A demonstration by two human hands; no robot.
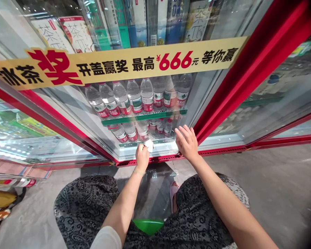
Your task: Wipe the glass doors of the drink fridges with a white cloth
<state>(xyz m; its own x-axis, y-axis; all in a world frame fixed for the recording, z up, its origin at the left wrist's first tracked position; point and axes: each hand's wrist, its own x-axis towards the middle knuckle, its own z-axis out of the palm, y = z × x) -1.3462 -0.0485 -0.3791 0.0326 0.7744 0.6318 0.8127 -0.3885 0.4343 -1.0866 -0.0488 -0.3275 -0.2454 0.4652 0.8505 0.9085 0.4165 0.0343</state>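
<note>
My left hand [142,156] is closed around a small white cloth [149,144] and presses it against the lower glass of the fridge door [75,114]. My right hand [186,141] lies flat with fingers spread on the same glass near its bottom right corner, beside the red door frame [238,79]. Behind the glass stand rows of water bottles [134,97] with red labels on green shelves [145,117]. A yellow banner [114,64] with red and black lettering crosses the door.
A second glass door [280,90] stands to the right, another cooler [20,135] to the left. A green object [148,225] sits on the grey floor between my knees. Packaged goods [5,193] lie on the floor at the left.
</note>
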